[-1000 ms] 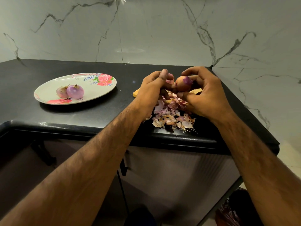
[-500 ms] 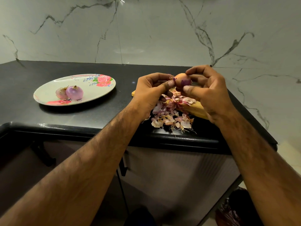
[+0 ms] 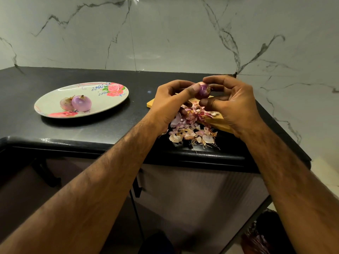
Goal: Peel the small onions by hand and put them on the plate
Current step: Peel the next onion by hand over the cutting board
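Note:
A small purple onion (image 3: 204, 90) is held up above the wooden board between both hands. My right hand (image 3: 233, 105) grips it with curled fingers over the top and the thumb below. My left hand (image 3: 173, 101) pinches its left side with the thumb tip. Two peeled onions (image 3: 81, 103) lie side by side on the white floral plate (image 3: 102, 103) at the left of the black counter. The far side of the held onion is hidden by my fingers.
A heap of onion skins (image 3: 192, 127) lies on the wooden cutting board (image 3: 218, 121) and spills toward the counter's front edge (image 3: 201, 156). The marble wall (image 3: 165, 33) rises behind. The counter ends just right of the board.
Both hands have lifted the onion slightly and turned it; more bare purple surface shows now. A few more skin pieces lie on the heap. The plate's onions have not moved.

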